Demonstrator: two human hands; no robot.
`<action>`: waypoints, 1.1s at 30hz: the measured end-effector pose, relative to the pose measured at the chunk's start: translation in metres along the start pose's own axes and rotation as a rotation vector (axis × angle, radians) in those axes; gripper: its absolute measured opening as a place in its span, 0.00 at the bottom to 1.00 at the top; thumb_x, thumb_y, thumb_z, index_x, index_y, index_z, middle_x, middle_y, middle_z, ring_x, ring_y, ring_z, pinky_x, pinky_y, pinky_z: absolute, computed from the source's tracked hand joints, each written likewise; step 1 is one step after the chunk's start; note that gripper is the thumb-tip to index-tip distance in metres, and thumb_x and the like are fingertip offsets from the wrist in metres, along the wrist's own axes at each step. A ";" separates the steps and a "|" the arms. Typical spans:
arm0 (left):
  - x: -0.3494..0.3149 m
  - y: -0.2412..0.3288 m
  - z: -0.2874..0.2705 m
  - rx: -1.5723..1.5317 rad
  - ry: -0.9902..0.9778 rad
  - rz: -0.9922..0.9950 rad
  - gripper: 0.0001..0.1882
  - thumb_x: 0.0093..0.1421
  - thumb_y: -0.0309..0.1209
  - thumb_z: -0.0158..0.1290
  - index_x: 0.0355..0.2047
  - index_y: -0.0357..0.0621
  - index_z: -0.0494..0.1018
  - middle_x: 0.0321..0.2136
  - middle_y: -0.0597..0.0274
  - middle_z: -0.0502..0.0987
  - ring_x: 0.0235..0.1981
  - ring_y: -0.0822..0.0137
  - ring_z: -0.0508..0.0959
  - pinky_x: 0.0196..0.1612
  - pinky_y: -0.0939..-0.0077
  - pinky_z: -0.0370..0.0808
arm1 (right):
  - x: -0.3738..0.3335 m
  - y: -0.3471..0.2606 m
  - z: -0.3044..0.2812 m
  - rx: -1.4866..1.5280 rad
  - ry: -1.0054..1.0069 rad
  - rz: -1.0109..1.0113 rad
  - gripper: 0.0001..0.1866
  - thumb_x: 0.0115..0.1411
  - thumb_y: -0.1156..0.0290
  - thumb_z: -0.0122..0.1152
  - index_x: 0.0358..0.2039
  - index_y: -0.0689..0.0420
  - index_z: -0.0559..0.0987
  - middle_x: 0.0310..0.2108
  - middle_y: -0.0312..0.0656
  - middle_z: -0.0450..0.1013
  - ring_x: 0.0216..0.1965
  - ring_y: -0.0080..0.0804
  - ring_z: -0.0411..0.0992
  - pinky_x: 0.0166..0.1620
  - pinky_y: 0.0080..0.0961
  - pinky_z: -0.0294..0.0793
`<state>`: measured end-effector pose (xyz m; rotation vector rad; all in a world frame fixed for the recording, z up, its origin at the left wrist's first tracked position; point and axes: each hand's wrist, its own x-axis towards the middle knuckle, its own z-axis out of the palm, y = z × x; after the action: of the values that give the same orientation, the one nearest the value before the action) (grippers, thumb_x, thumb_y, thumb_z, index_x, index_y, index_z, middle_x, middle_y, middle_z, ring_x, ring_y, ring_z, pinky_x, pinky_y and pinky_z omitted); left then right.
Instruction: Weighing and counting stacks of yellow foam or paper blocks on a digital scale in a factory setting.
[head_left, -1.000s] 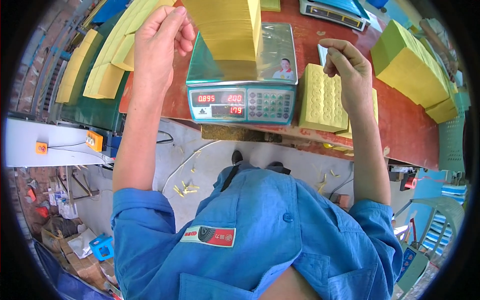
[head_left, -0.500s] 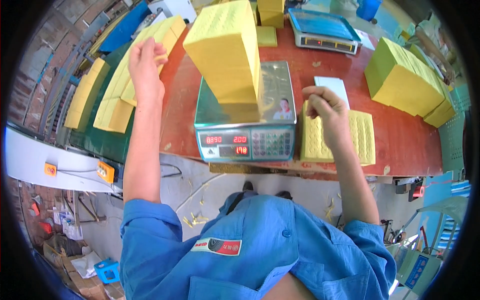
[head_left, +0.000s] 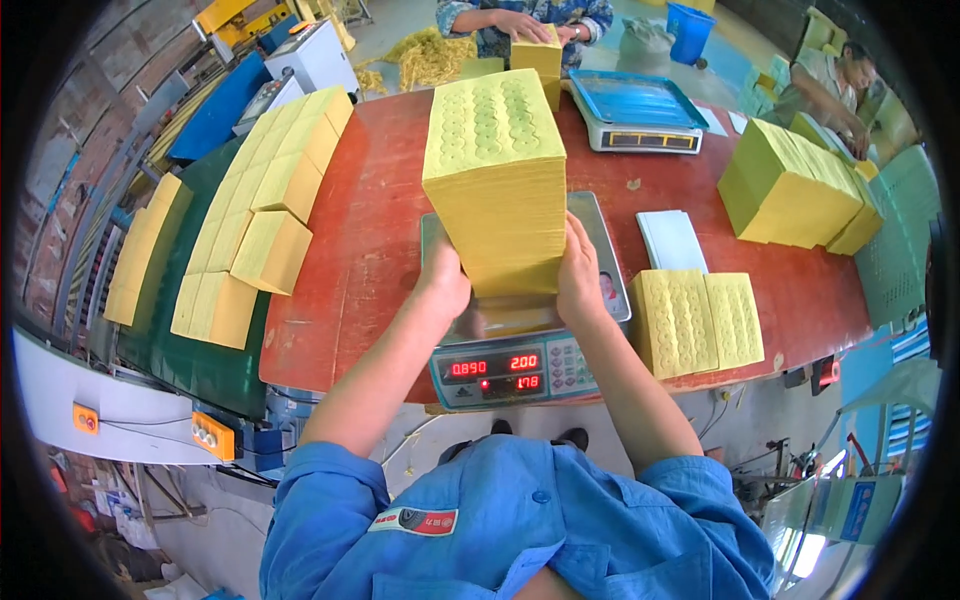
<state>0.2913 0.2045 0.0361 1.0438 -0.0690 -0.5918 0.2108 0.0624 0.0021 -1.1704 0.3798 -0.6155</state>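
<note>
A tall stack of yellow paper, its top sheet pressed with rows of round coin-like marks, stands on the metal pan of a digital scale with a lit red display. My left hand presses against the stack's left side low down. On the opposite side my right hand lies along the lower right face, so the stack is gripped between both palms. Some of the fingers are hidden behind the paper. To the right of the scale, close to my right forearm, sit two shorter yellow paper stacks.
Rows of yellow stacks line a green belt on the left. More yellow stacks stand right on the red table, past white sheets. A second scale is farther back. Co-workers sit across and at right.
Both my hands have come inward and down from beside the scale onto the stack's sides. The view has shifted, showing a co-worker's hands on a small stack across the table.
</note>
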 end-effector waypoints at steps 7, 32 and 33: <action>-0.059 -0.015 -0.007 0.006 -0.017 -0.063 0.24 0.69 0.43 0.44 0.60 0.47 0.63 0.57 0.64 0.69 0.58 0.67 0.68 0.59 0.65 0.67 | -0.074 -0.016 -0.009 0.036 0.076 0.024 0.22 0.72 0.64 0.40 0.58 0.65 0.69 0.56 0.45 0.68 0.57 0.30 0.65 0.59 0.26 0.62; -0.078 0.105 0.026 0.302 -0.253 -0.266 0.23 0.67 0.46 0.44 0.57 0.46 0.69 0.48 0.61 0.77 0.48 0.65 0.77 0.48 0.66 0.76 | -0.146 -0.016 -0.072 0.499 -0.106 0.444 0.23 0.69 0.58 0.51 0.57 0.61 0.70 0.52 0.41 0.73 0.51 0.29 0.72 0.54 0.30 0.73; -0.086 0.100 0.033 0.299 -0.193 -0.204 0.23 0.68 0.46 0.43 0.56 0.46 0.69 0.47 0.61 0.77 0.47 0.65 0.78 0.48 0.66 0.76 | -0.147 -0.025 -0.077 0.452 -0.125 0.386 0.27 0.67 0.56 0.54 0.59 0.61 0.68 0.52 0.41 0.72 0.52 0.28 0.71 0.53 0.29 0.71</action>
<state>0.2504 0.2572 0.1546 1.2898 -0.2274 -0.8861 0.0457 0.0913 -0.0070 -0.6728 0.3268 -0.2672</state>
